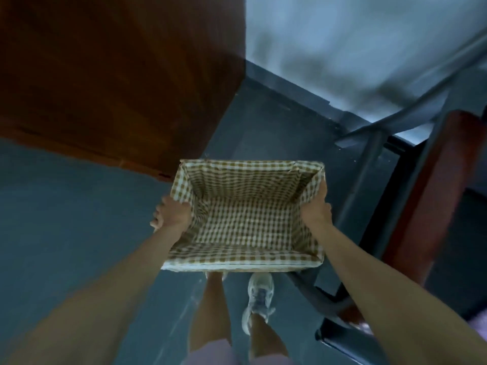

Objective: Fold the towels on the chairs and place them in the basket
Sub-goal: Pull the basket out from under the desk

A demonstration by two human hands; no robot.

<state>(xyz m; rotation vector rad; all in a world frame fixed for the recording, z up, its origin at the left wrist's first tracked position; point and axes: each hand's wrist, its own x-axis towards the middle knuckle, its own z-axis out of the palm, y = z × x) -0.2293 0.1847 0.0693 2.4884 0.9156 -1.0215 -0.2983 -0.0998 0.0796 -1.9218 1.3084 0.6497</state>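
dim, bluish light; the brightest patch sits at one o'clock, soft and smeared. motion blur throughout, worst toward the edges, where wide-angle distortion bends lines. colours look muddy.

1 open strip of floor [263,122] ran ahead between the wooden table [105,75], left, and the chair [432,185], right.
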